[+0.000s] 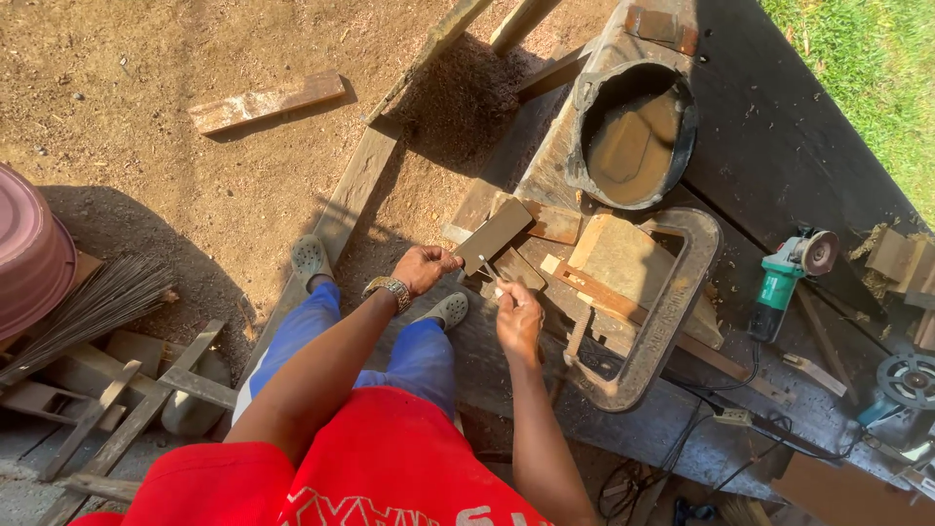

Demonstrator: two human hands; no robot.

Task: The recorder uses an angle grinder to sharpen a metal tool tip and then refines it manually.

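Our left hand [426,267] holds a flat wooden piece [493,237] tilted over the worktop's [779,146] near edge; our right hand [517,318] closes its grip on a thin tool [490,272] touching the piece's lower end. Work appears underway, unfinished; clamp [654,321] and grinder [789,276] lie idle.

Green angle grinder [782,282], red shirt [380,468]

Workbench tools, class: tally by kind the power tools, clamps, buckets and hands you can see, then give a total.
Angle grinder: 1
Large C-clamp: 1
Black bucket: 1
Hands: 2, the left hand holding a flat wooden piece, the right hand holding a thin tool
Total: 5
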